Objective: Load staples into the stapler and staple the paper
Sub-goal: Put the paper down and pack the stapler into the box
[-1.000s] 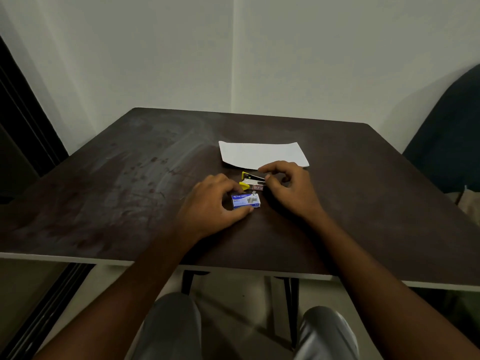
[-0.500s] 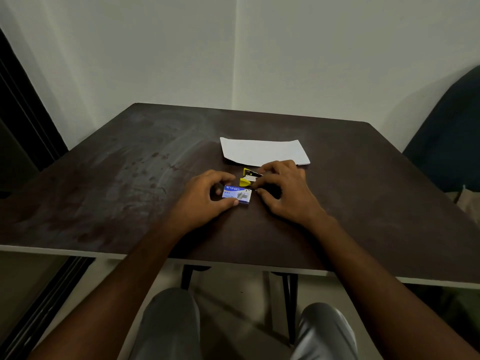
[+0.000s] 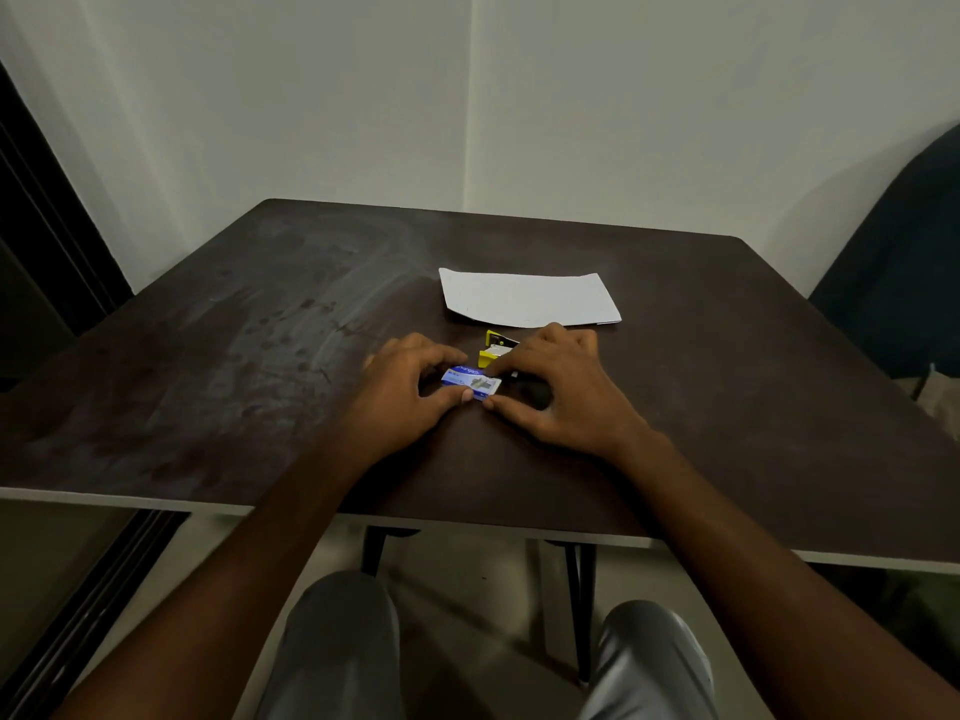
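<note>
Dark, scuffed counter [image 3: 260, 381] set in a corner of pale walls [image 3: 311, 96]. One blue staple box [image 3: 470, 380], its ends pinched by fingers of left hand [image 3: 400, 402] and right hand [image 3: 566, 392]; one yellow stapler [image 3: 496, 348] just behind the box, one paper sheet [image 3: 527, 297] farther behind

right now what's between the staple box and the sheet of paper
The yellow-and-black stapler lies between the staple box and the paper, partly hidden behind the right hand. The head view shows it.
</note>
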